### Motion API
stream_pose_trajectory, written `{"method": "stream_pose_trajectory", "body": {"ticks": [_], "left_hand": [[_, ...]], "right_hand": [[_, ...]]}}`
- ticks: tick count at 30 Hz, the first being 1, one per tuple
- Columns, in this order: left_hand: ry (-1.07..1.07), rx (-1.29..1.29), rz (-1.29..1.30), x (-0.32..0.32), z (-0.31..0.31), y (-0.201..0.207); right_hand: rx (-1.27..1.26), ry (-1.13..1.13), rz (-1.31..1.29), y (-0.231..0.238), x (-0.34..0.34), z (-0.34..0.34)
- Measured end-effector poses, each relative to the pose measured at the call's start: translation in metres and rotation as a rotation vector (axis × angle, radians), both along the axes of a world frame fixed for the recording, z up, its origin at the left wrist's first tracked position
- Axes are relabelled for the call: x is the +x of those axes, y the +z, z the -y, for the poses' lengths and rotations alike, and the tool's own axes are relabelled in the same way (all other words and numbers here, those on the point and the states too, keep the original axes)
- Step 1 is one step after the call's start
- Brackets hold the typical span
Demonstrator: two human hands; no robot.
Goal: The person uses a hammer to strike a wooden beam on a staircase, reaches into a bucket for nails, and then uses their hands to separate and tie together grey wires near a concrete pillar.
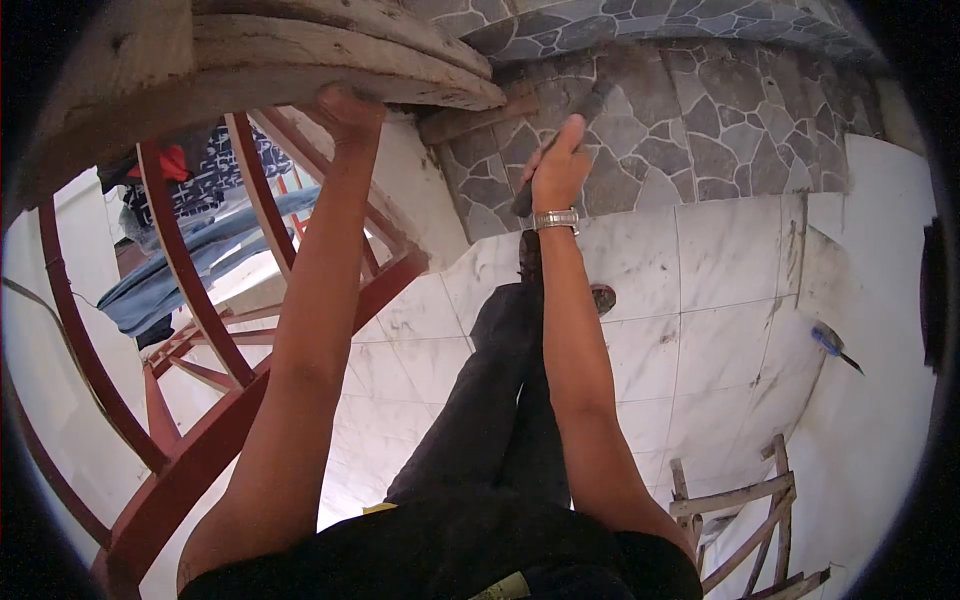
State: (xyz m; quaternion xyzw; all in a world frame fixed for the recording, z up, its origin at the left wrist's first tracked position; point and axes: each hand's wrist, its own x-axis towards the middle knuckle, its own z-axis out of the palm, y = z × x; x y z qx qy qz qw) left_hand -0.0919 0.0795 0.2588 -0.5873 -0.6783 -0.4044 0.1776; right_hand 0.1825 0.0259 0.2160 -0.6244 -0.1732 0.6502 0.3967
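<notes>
My left hand (348, 108) reaches up to the lower edge of a thick, weathered wooden beam (340, 55) and touches it. The wood hides its fingers, so their grip cannot be made out. My right hand (560, 172) is closed around the dark handle of a stick-like tool (591, 103). One end of the handle sticks out below the fist; the other points up and away over grey stone-patterned tiles (650, 150). The tool's far end is blurred against the tiles, so its kind is unclear. A metal watch (556, 218) circles my right wrist.
A dark red railing (330, 325) runs along my left, with blue cloth (200, 260) beyond it. Pale marbled tiles (640, 350) surround my legs. A blue-and-black object (835, 347) lies by the right wall. At lower right stands a rough wooden frame (740, 495).
</notes>
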Motion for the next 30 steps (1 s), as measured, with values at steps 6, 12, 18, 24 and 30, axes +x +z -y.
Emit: {"method": "stream_pose_trajectory", "body": {"ticks": [6, 12, 18, 24, 30], "left_hand": [[-0.055, 0.192, -0.197, 0.042, -0.020, 0.036], [0.143, -0.211, -0.341, -0.001, 0.009, 0.032], [0.177, -0.239, -0.458, -0.005, -0.009, 0.009], [-0.129, -0.045, 0.404, -0.003, -0.005, -0.020], [-0.266, -0.208, 0.801, 0.008, 0.004, 0.006]], "right_hand": [[0.030, 0.161, 0.497, -0.066, -0.023, 0.013], [0.094, 0.120, 0.162, -0.015, -0.016, 0.004], [0.004, 0.106, 0.398, -0.039, -0.024, 0.010], [0.038, 0.199, -0.028, 0.061, 0.057, 0.055], [0.194, 0.074, 0.011, 0.170, 0.134, 0.034]]}}
